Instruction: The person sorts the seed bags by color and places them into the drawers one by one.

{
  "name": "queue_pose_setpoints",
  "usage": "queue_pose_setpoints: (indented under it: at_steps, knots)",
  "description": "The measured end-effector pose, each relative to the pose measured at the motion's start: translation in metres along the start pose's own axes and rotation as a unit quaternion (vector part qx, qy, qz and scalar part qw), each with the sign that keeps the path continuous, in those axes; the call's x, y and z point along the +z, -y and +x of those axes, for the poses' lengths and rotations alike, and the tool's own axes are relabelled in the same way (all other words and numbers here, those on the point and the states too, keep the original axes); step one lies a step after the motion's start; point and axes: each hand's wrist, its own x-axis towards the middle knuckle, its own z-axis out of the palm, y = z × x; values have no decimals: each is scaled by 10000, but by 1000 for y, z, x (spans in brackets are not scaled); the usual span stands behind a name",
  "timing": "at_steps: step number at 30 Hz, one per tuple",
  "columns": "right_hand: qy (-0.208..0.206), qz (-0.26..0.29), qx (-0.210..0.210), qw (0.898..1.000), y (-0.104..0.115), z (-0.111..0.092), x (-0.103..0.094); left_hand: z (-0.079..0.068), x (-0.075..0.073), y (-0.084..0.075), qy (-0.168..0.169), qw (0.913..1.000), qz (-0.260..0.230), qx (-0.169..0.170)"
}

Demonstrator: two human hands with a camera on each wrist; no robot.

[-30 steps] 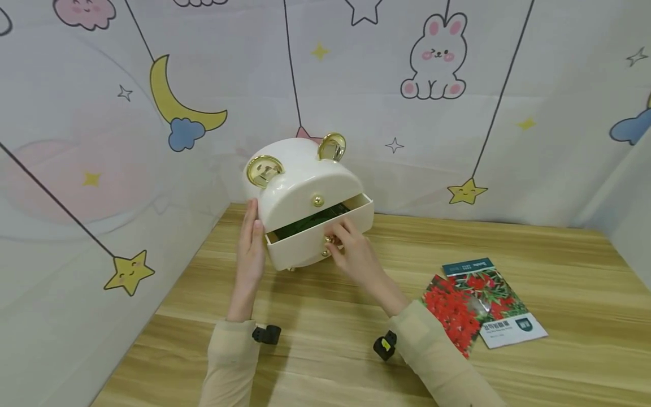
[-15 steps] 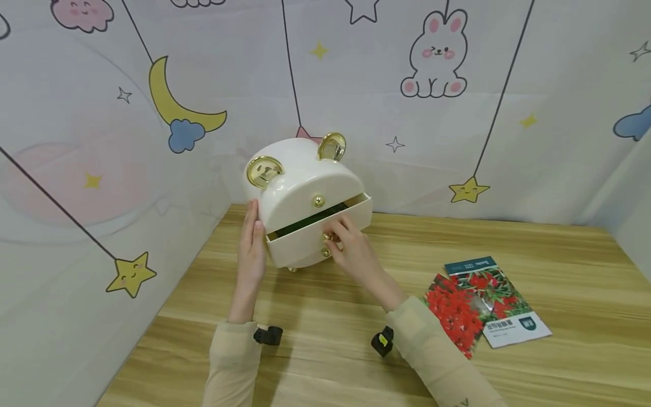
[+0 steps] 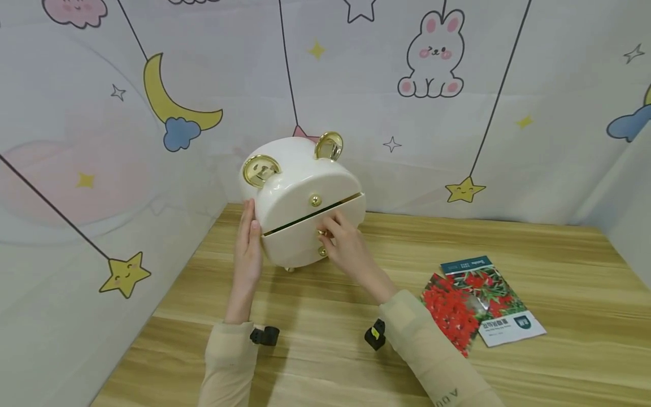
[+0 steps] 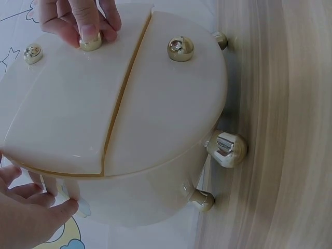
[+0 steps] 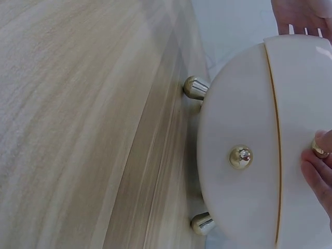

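Observation:
A white rounded storage box [image 3: 300, 161] with gold ears, gold knobs and gold feet stands at the back of the table. Its middle drawer [image 3: 287, 249] sticks out slightly, leaving a thin dark slit along the top edge. My right hand [image 3: 348, 246] pinches that drawer's gold knob [image 4: 91, 43] between thumb and fingers. Against the box's left side rests my left hand [image 3: 248, 254], its fingers extended upward. The lower drawer [image 5: 236, 114] lies flush, its own knob [image 5: 240, 156] untouched. What is inside the drawer is hidden.
Two overlapping packets with red flower pictures, the left one [image 3: 452, 314] and the right one [image 3: 500, 305], lie on the wooden table [image 3: 315, 367] to the right. A printed cloth backdrop [image 3: 386, 175] rises close behind the box.
The middle drawer has slid inward, pushed by my right hand on its knob, and the wide opening has narrowed to a slit. My left hand has stayed against the box's side.

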Motion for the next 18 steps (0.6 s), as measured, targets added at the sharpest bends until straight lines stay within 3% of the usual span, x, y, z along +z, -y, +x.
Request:
queue_pose_setpoints:
  at_steps: [18]
  knots:
    - [-147,-114,-34,9998,-2,7,5,1,0,2,-17,10000,24,-76]
